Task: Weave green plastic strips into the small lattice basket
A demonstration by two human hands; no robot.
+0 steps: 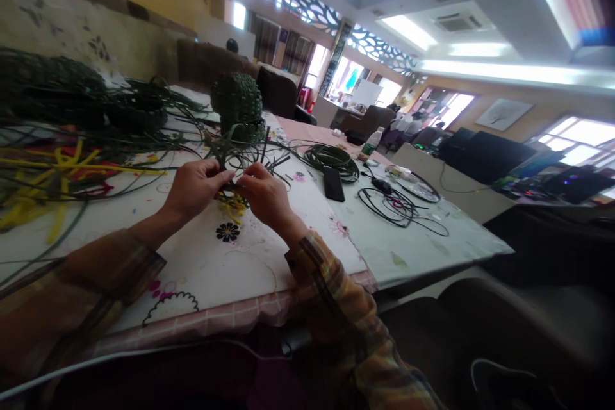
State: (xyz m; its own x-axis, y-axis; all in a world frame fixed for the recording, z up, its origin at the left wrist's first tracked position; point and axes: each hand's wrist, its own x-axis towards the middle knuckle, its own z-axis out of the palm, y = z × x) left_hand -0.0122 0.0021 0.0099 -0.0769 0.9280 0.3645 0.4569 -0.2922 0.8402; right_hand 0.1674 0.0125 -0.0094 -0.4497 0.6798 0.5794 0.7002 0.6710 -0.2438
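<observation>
Near the woven green form (235, 97), on its closer side, the left hand (198, 187) and right hand (266, 195) are pinching dark green strips (230, 186), each grip nearly closed, probably steadying loose ends.

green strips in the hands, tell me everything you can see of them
The green strips look dark, thin and flexible, perhaps plastic. The left hand and right hand pinch them over the white tabletop; loose ends splay and curl outward. Yellow strips show just below. The hands hide how they join.

Both hands (267, 195) pinching dark green strips (223, 154), yellow strands (234, 210) beneath (partly hidden), woven green form (237, 99) behind
</observation>
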